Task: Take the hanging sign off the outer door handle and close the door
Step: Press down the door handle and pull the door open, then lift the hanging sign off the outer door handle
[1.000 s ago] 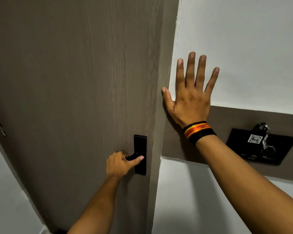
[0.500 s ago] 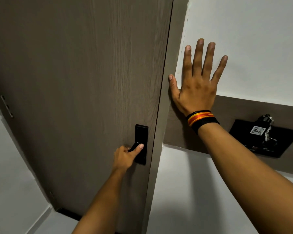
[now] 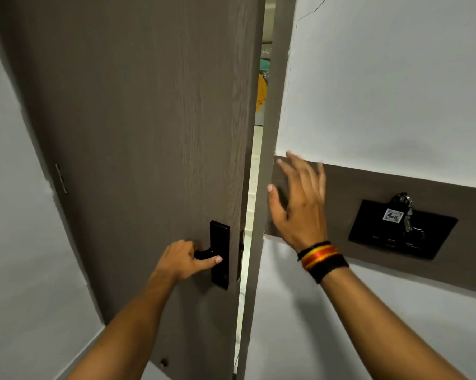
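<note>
The hanging sign isn't visible; presumably it's on the outer handle, beyond the door (image 3: 138,133), which stands narrowly ajar. One inner handle (image 3: 204,253), wrapped by the left hand (image 3: 183,260), forefinger extended onto its plate. The right hand (image 3: 300,204) hovers with loosely spread fingers beside the gap; a swinging door could pinch them. Two hands, one door.

We see the left hand (image 3: 183,260) curled round the black door handle (image 3: 204,254) at lower centre; the door (image 3: 149,133) stands ajar, the right hand (image 3: 300,207) spread, blurred, by the frame (image 3: 269,160).
</note>
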Action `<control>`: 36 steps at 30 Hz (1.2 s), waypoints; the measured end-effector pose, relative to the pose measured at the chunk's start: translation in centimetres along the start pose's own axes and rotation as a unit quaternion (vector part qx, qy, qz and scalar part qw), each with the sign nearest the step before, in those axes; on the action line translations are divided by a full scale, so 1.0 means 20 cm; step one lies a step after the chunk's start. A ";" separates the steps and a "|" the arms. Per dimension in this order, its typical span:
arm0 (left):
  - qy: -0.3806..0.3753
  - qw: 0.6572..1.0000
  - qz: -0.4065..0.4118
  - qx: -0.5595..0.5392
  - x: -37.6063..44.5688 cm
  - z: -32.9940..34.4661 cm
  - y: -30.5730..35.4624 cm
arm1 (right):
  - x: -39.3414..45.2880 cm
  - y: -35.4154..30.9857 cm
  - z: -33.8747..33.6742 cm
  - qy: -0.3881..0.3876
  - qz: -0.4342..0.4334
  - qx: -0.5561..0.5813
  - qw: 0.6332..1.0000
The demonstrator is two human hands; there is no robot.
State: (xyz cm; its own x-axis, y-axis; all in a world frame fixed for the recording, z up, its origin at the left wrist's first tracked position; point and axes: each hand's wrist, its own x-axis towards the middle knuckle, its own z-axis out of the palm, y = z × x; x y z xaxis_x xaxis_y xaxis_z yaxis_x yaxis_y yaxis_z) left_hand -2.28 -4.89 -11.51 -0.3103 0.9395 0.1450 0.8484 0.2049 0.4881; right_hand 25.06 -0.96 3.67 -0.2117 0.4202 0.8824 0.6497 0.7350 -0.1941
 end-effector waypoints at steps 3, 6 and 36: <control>-0.008 0.998 0.008 0.060 -0.11 -0.07 -0.02 | -0.24 -0.05 0.02 -0.068 0.081 0.131 0.986; -0.018 0.997 0.018 0.068 -0.24 -0.12 -0.06 | -0.42 -0.08 0.06 -0.159 0.215 0.229 0.936; -0.007 0.945 0.029 0.327 -1.33 -0.75 -0.38 | -0.84 -1.06 0.17 -0.387 -0.051 0.227 0.892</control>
State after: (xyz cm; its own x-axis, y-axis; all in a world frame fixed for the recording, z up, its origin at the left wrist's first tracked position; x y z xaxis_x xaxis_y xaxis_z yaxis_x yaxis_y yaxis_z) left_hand -6.98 -35.57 -6.18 -0.2533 0.9571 0.1409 0.9487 0.2742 -0.1571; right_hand 12.39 -21.82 -8.50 -0.8081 0.4514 0.3784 0.2723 0.8560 -0.4395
